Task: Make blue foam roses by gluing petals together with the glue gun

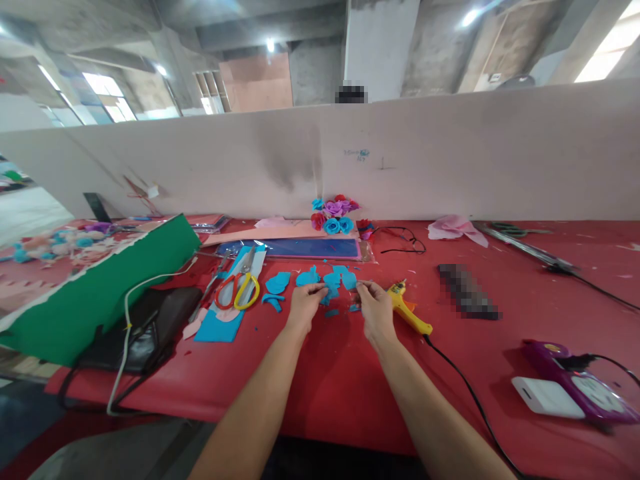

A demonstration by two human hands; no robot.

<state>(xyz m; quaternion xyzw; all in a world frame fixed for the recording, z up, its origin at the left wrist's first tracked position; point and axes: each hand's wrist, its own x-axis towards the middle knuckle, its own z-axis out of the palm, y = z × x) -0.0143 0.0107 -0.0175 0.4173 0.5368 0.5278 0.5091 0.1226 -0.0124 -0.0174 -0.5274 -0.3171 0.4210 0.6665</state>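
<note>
My left hand (306, 305) is over the red table, fingertips pinched at the edge of a blue paper petal (333, 280). Opposite it, my right hand (376, 308) pinches another blue petal (349, 281) between thumb and forefinger. More cut blue petals (277, 283) lie in a loose group left of and beyond my hands. Close by my right hand rests a yellow glue gun (411, 312). Scissors (236, 290) with red and yellow handles lie on folded blue paper (219, 325) to the left. My fingers partly cover the pieces they hold.
Behind the petals are a wrapped blue pack (300, 249) and a bunch of paper roses (334, 215). A blurred dark object (467, 291) and a purple power strip (583, 383) lie right. On the left are a black bag (150, 330) and green board (115, 300). A pale partition (225, 167) stands behind.
</note>
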